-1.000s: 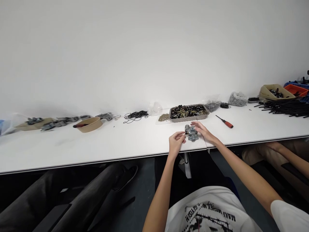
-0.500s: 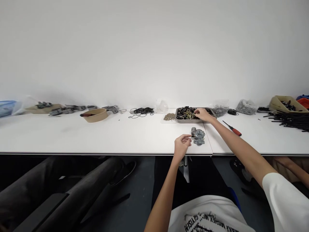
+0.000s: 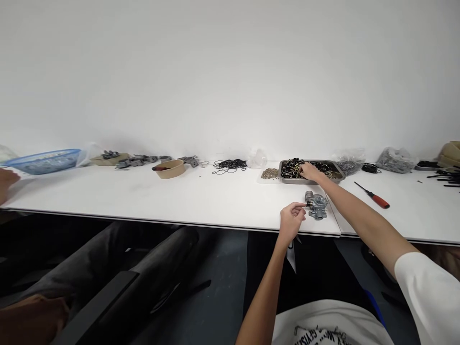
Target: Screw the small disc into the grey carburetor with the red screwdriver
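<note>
In the head view, the one piece of writing is on the front of the white shirt (image 3: 332, 324) at the near edge: black lettering (image 3: 316, 336) that stands upside down to the camera, partly cut off by the lower border and too broken up to read with certainty.

The grey metal casting (image 3: 319, 208) lies on the near side of the white table (image 3: 215, 203), just left of a seam in the tabletop. The left hand (image 3: 292, 219) is beside it on the left; its extended index finger meets the small dark fitting (image 3: 308, 204) on the casting's left side. The thumb is below that finger and the other fingers curl loosely; I cannot tell whether they grip anything.

The right hand (image 3: 310, 171) is on the far side, beyond the casting and apart from it, fingers lowered into the black and brass pieces (image 3: 289, 167) in the metal tray (image 3: 302, 181). The fingertips are hidden, so I cannot tell whether they grasp a piece.

Just left of the tray is a pile of small brass-coloured parts (image 3: 270, 173); farther left are black rings (image 3: 231, 165) and a tan container (image 3: 174, 171). To the right lies a red-handled screwdriver (image 3: 380, 201). A co-worker's hand (image 3: 7, 181) shows, blurred, at the left border, near a blue basket (image 3: 46, 165).
</note>
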